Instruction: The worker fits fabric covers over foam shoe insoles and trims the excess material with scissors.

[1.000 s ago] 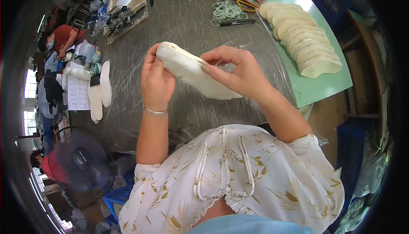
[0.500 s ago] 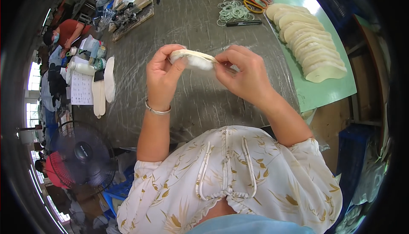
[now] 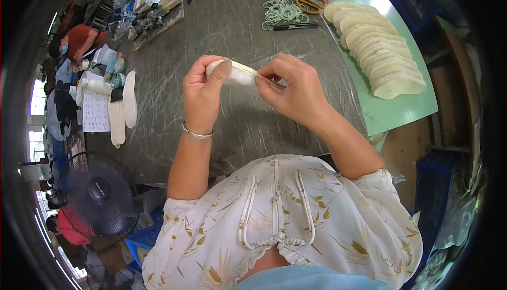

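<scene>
Head view — white insole [image 3: 236, 73] between left hand [image 3: 203, 92] and right hand [image 3: 293, 87].

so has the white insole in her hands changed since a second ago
Yes. The white insole was spread out flat between the left hand and right hand; now it is rolled up tight, nearer the rubber bands on the table.

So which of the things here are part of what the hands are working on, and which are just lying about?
In hand:
- rolled white insole, pinched by the left hand and right hand
- stack of matching insoles on the green board
- rubber bands, possibly

Lying about:
- scissors
- black pen
- fan
- bottles
- wooden tray
</scene>
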`<state>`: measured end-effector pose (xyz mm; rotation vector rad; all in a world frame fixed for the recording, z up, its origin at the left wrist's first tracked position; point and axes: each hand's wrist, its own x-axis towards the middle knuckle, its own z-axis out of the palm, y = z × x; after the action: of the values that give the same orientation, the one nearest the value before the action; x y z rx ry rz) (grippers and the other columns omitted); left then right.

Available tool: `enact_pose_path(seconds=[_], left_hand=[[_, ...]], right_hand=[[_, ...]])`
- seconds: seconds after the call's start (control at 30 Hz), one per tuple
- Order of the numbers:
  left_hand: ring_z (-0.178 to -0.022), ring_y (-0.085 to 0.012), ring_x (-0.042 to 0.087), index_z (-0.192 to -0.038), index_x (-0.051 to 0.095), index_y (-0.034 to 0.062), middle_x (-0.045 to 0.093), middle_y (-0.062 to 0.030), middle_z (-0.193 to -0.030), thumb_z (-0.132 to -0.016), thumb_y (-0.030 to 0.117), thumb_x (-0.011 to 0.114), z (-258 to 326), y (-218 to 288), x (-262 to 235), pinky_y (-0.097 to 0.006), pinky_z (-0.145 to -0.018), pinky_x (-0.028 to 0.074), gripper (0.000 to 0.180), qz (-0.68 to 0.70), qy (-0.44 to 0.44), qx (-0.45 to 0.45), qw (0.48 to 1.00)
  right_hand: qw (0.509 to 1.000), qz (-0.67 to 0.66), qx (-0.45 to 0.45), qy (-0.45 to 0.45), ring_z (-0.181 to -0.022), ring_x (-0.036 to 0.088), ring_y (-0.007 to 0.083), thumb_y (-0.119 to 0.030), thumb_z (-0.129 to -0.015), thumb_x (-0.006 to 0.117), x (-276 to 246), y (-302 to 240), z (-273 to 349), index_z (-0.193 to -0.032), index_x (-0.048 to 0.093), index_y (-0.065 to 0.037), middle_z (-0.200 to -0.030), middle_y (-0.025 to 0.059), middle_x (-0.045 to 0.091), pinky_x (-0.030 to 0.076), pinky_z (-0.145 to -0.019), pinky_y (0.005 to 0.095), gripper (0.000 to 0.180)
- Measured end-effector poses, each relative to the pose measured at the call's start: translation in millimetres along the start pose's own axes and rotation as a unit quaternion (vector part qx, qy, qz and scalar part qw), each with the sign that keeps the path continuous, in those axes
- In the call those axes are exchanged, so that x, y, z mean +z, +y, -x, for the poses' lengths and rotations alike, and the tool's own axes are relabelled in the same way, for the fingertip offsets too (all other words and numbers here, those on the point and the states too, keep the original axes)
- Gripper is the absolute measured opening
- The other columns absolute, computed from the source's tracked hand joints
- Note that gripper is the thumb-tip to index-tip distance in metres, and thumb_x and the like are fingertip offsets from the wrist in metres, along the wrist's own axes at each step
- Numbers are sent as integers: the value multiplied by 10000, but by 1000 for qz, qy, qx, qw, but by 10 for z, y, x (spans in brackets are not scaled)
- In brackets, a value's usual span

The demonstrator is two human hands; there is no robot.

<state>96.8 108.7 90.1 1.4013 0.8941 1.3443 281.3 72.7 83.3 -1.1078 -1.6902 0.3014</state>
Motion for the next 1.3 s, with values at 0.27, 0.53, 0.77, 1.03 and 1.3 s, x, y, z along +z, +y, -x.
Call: enact_pose_path(seconds=[0.27,0.53,0.77,1.03,1.3], left_hand=[[-837,-70,526,-951,631,42,600,7,-907,-887,179,677,-32,-122,6,-225,-760,424,158,-5,-64,46,997],[-925,-133,571,-1012,604,32,619,-51,-973,-902,140,648,-104,-278,-149,-284,-861,463,160,124,9,20,992],[-974,-205,590,-1053,569,21,614,-100,-1008,-928,133,598,-39,-328,-84,-357,-907,475,170,120,3,51,991],[-961,-157,559,-1042,570,25,602,-74,-1006,-925,134,606,87,-384,27,-316,-906,445,163,22,64,81,994],[-900,-134,533,-1018,568,9,577,-47,-973,-926,97,560,135,-596,153,-296,-830,452,128,-34,111,-20,993]], right_hand=[[997,-61,23,-40,-703,649,245,-136,-792,666,-12,54,-75,-879,695,-44,-800,82,661,522,-618,338,130],[989,-107,97,-16,-855,654,200,-38,-832,635,-414,259,-79,-983,678,-3,-981,98,680,508,-771,294,161],[995,43,-79,37,-792,636,227,-73,-732,722,-292,297,166,-874,685,-93,-949,34,662,512,-691,338,148],[971,152,-166,78,-815,603,215,-84,-654,718,-77,378,119,-911,670,-112,-941,18,620,474,-715,352,263],[997,64,-35,37,-805,595,279,-136,-787,629,-13,550,233,-813,648,-75,-856,78,605,468,-702,391,69]])
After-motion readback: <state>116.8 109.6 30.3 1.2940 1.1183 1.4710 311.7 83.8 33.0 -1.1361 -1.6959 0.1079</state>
